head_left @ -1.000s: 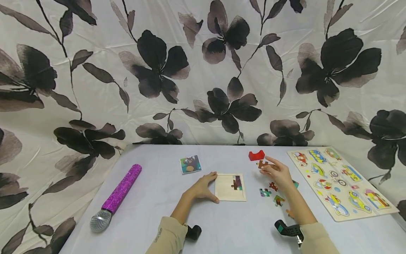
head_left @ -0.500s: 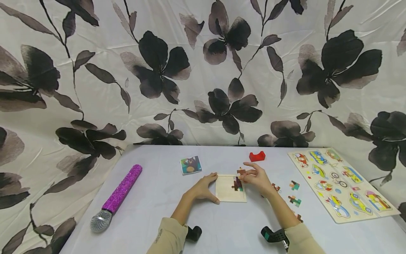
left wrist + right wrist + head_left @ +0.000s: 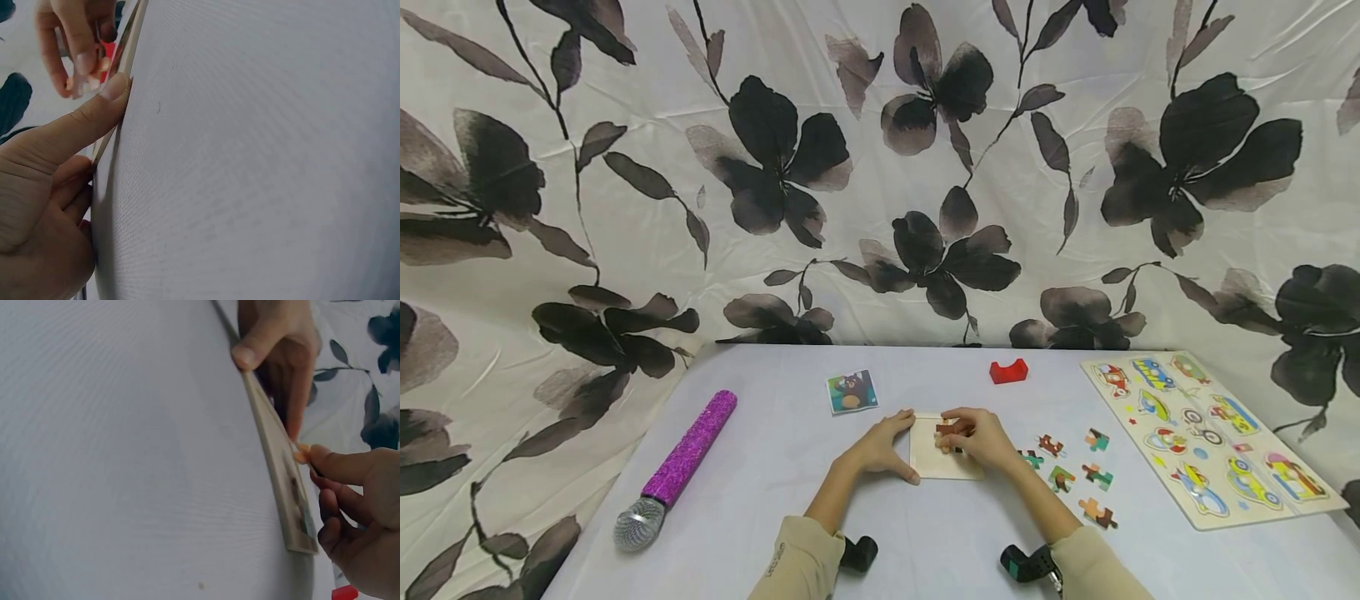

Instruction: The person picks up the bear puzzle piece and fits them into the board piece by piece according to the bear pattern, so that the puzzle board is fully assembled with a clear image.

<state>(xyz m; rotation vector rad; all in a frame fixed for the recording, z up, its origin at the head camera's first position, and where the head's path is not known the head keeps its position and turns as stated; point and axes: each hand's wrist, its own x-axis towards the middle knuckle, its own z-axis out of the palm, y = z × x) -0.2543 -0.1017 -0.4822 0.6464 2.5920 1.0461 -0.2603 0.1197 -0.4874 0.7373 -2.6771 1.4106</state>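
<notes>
A small wooden puzzle tray (image 3: 925,460) lies flat on the white table, with some pieces in its right part, mostly covered by my right hand in the head view. My left hand (image 3: 876,447) grips the tray's left side, thumb at the near edge and fingers at the far one. Over the tray, my right hand (image 3: 988,442) pinches a brown jigsaw piece (image 3: 944,430) between thumb and fingers. The right wrist view has this piece (image 3: 302,454) close over the tray's surface.
Several loose jigsaw pieces (image 3: 1097,477) lie right of the tray. Behind them sits a red notched block (image 3: 1009,372). A picture card (image 3: 852,392) lies back left, a glittery purple microphone (image 3: 688,450) farther left. At the right is a vehicle picture board (image 3: 1210,454).
My right hand has carried the brown jigsaw piece leftward from beside the red block to over the tray. The left hand keeps its grip on the tray.
</notes>
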